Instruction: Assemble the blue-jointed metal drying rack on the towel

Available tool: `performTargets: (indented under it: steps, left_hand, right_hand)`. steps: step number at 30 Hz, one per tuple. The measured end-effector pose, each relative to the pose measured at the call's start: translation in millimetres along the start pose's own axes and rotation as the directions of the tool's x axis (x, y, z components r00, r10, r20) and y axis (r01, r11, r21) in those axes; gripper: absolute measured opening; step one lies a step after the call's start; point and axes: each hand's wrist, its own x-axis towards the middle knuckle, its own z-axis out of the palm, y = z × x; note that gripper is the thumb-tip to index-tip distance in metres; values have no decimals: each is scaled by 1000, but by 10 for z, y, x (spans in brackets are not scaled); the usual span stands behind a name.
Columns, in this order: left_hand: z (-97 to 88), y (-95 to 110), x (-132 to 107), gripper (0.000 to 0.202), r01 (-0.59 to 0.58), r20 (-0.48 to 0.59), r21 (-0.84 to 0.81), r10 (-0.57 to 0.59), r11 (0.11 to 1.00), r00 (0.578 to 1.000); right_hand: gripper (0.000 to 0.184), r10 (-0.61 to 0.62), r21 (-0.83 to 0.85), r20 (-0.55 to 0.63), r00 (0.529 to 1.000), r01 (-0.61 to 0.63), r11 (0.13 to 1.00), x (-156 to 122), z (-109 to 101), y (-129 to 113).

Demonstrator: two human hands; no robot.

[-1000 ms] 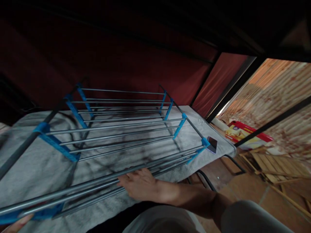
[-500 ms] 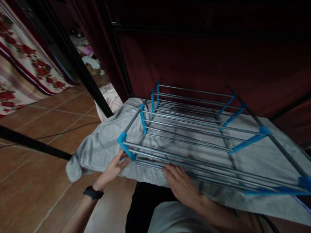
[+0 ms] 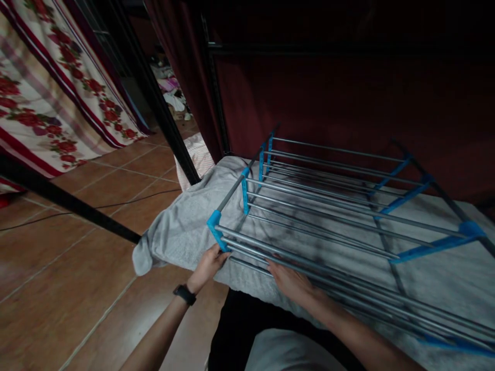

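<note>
A drying rack (image 3: 332, 203) of grey metal rods with blue plastic brackets lies on a grey blanket (image 3: 174, 232). My left hand (image 3: 209, 265), with a black band on its wrist, is closed at the bottom end of the near left blue bracket (image 3: 216, 229); some fingertips are hidden behind it. Along the near edge of the rack, my right hand (image 3: 292, 282) has its fingers curled at the lower rods (image 3: 251, 266), partly hidden by the bars.
Dark bed-frame posts (image 3: 170, 123) rise at the left, and a black bar (image 3: 69, 203) slants over the tiled floor (image 3: 88, 288). A thin cable (image 3: 127, 202) crosses the tiles. Maroon cloth (image 3: 309, 98) hangs behind the rack; a flowered curtain (image 3: 69, 98) hangs at far left.
The view has turned left, so the rack sits further right in the picture. My left hand has closed at the bracket's lower end, and my right fingers have moved in among the near rods.
</note>
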Motion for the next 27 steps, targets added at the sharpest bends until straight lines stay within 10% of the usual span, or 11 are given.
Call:
performTargets:
  steps: [27]
  left_hand:
    - [5, -83, 11, 26, -85, -11, 38, 86, 996, 996]
  right_hand:
    - [41, 47, -23, 96, 994, -45, 999, 40, -70, -56]
